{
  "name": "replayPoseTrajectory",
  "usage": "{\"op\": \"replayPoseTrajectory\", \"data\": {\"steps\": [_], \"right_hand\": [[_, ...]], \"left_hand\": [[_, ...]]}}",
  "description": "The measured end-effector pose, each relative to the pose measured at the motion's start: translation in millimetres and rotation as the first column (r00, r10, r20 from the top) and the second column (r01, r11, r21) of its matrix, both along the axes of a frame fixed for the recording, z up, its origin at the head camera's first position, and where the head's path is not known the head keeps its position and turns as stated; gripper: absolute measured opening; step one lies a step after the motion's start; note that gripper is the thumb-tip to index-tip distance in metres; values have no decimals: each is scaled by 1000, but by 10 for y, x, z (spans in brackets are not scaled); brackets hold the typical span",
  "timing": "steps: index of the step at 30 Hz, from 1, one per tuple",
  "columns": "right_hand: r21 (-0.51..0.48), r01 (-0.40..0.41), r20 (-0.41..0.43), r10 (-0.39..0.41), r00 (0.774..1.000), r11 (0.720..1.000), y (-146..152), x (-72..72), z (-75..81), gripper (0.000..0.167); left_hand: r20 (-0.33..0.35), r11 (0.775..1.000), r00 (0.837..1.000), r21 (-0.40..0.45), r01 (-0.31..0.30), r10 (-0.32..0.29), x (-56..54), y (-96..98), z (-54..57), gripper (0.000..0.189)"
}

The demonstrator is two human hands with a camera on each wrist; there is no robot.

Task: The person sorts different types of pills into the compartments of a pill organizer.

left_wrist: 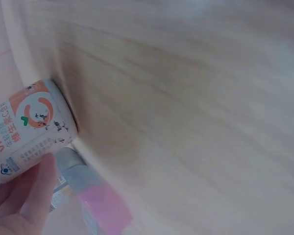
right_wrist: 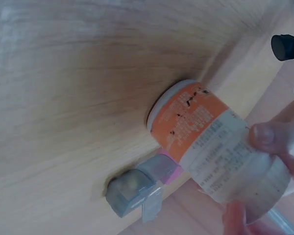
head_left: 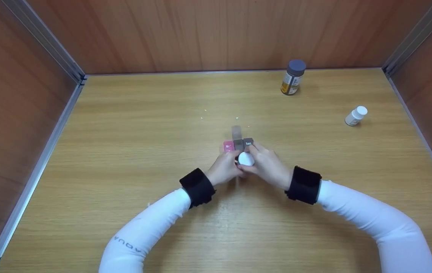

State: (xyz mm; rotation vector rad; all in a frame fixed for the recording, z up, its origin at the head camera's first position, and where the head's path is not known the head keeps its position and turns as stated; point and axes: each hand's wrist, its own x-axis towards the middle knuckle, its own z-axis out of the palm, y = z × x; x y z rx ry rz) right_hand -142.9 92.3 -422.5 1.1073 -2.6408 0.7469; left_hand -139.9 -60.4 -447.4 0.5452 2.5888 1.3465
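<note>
A vitamin C bottle (left_wrist: 34, 127) with a white cap (head_left: 246, 159) and an orange-and-white label (right_wrist: 201, 132) stands on the table between both hands. My left hand (head_left: 225, 167) holds its side near the top. My right hand (head_left: 271, 167) grips it around the cap end, thumb against the label's upper edge. Just beyond the bottle lies a small pill organizer with a pink compartment (head_left: 228, 145) and grey compartments (right_wrist: 132, 188). One translucent lid (head_left: 236, 132) is flipped up, pointing away from me. The hands and bottle hide part of the organizer.
At the back right of the wooden table (head_left: 144, 125) stands a dark-capped brown bottle (head_left: 291, 77). A small white bottle (head_left: 356, 116) is further right. Several tiny white bits (head_left: 205, 110) are scattered beyond the organizer. Wooden panels (head_left: 216, 34) enclose the back and sides.
</note>
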Motion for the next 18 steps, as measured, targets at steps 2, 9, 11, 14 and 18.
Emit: {"op": "replayPoseTrajectory", "data": {"steps": [2,9,11,14,18], "right_hand": [[-15,-17,35,18,999,1000,9,-7,7,41],[-41,-166,231,171,958,985,111,-92,113,33],[-46,-208,288,213,934,977,142,-128,153,35],[-54,-257,359,259,896,965,170,-173,208,36],[-13,-311,407,289,867,950,185,-217,268,36]], "left_hand": [[19,1000,1000,9,7,-7,-3,1,8,41],[55,997,997,64,45,-48,-12,-6,17,50],[50,997,997,62,49,-52,-13,-5,19,51],[46,998,998,56,43,-45,-16,-4,21,47],[63,997,998,77,22,-27,-18,-2,11,45]]}}
